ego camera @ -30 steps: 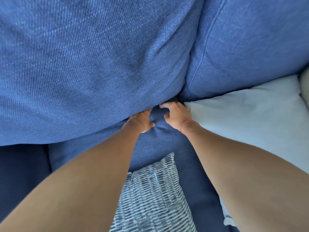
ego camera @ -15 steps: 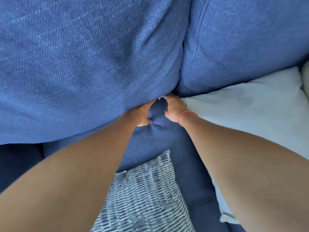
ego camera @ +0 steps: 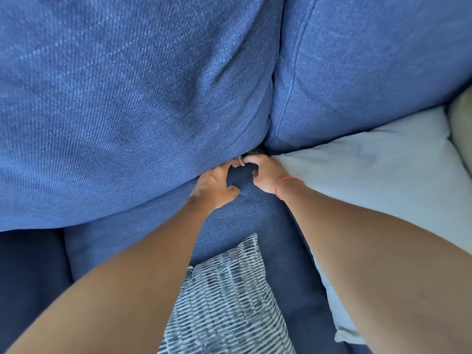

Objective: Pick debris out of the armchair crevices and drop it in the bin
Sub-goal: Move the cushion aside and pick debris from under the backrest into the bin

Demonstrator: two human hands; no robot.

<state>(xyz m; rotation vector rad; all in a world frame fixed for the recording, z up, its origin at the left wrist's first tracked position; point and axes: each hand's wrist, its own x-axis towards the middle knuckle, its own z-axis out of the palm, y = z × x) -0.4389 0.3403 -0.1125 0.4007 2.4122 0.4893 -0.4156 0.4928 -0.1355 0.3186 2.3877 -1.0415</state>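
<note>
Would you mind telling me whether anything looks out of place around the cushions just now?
Yes: a small pale scrap pokes out of the crevice where the two blue back cushions meet the seat, between the fingertips of the left hand and right hand. It stands out against the blue fabric; what it is cannot be told.

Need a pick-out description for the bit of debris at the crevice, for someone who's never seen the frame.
Start at the big blue back cushion and follow its lower edge right to the crevice beside the pale pillow. There the left hand and right hand meet fingertip to fingertip around the debris, a small pale grey scrap, the only light speck against blue fabric.
</note>
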